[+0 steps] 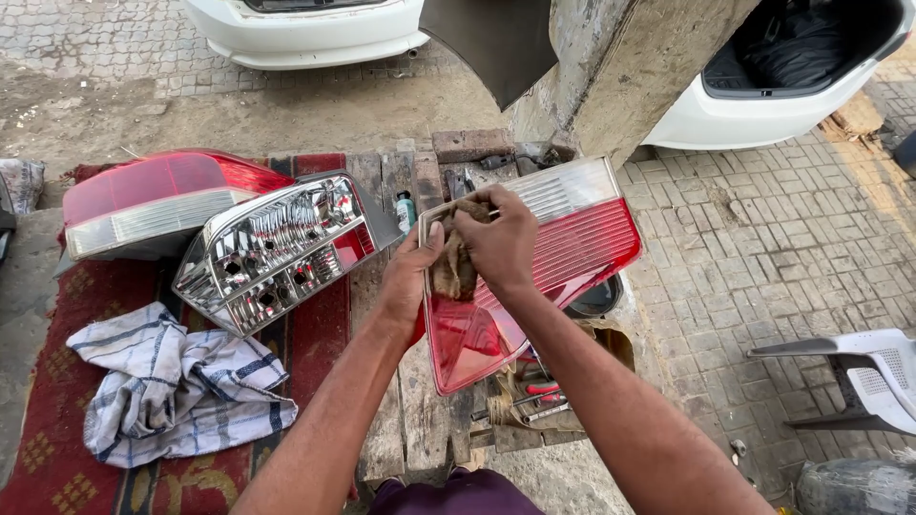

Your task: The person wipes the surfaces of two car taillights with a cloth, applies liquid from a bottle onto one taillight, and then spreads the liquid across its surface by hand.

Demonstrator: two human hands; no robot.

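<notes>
While a red and white tail lamp (pixel 143 202) lies at the far left of the red patterned rug (pixel 57 448), a chrome lamp housing (pixel 277 250) leans against it, with a blue-striped white cloth (pixel 176 396) crumpled below. Further right, the left hand (pixel 412 277) grips the edge of a tail-light lens (pixel 563 238), fingers curled behind it. This lens (clear ribbed at the top, red ribbed in the middle, smooth glossy red at the bottom) is tilted over the wooden desk (pixel 405 181). Pressed on it, the right hand (pixel 498 240) has its fingers closed on a brown rag (pixel 456 269). White plastic chair (pixel 868 367) at far right.
</notes>
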